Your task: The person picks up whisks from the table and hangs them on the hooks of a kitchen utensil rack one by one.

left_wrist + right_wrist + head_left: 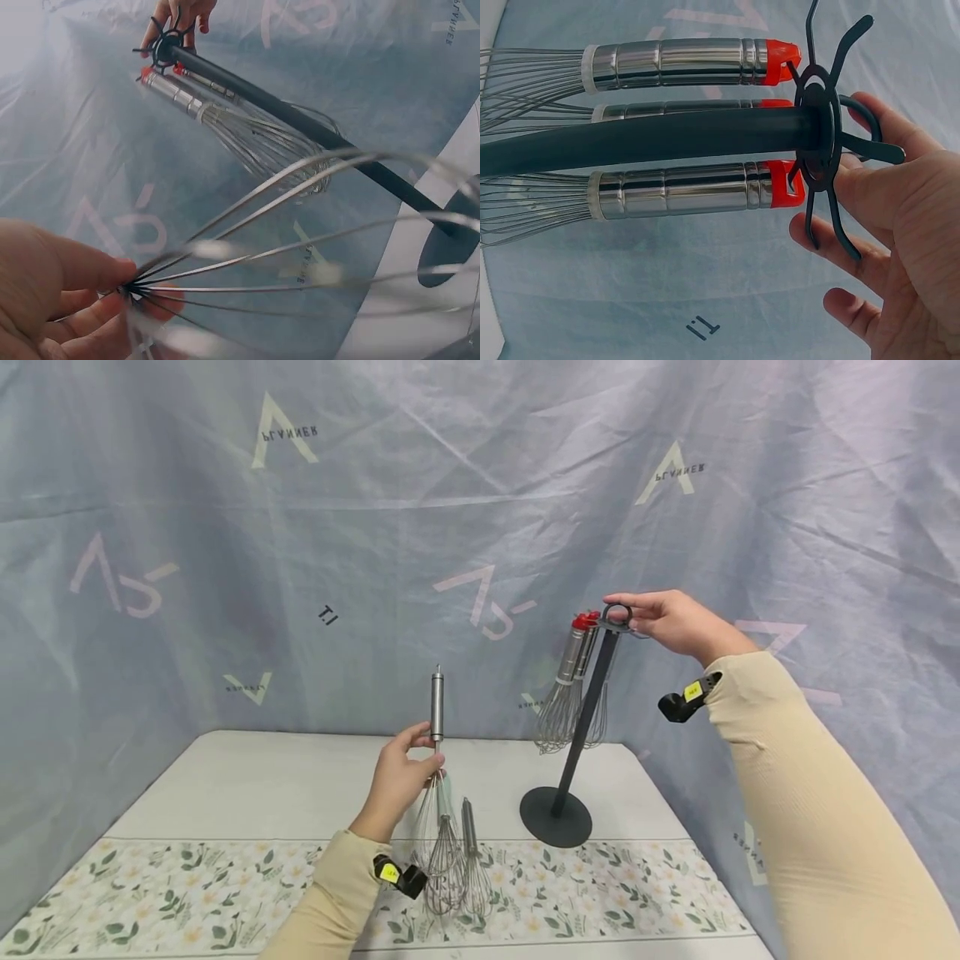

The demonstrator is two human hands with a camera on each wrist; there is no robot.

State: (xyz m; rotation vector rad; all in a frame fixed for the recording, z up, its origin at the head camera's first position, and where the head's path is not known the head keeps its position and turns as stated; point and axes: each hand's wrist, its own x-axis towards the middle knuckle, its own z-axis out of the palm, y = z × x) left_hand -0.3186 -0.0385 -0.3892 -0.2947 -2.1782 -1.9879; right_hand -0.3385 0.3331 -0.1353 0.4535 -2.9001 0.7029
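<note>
My left hand [423, 750] pinches a steel whisk [437, 703] where its handle meets the wires and holds it upright, handle up. From the left wrist the same whisk's wires [300, 247] fan out from my fingertips [112, 271]. My right hand [628, 617] grips the ring on top of a dark hanging stand [588, 710], whose pole leans. In the right wrist view my fingers [877, 124] pass through that ring behind the stand's hooks [821, 142]. Three whisks with red loops [682, 61] hang along the pole [630, 139].
Two more whisks [468, 864] lie on the flowered runner [187, 893] just right of my left wrist. The stand's round base [555, 817] sits near the white table's [262, 785] right edge. A creased blue sheet [375, 527] hangs close behind.
</note>
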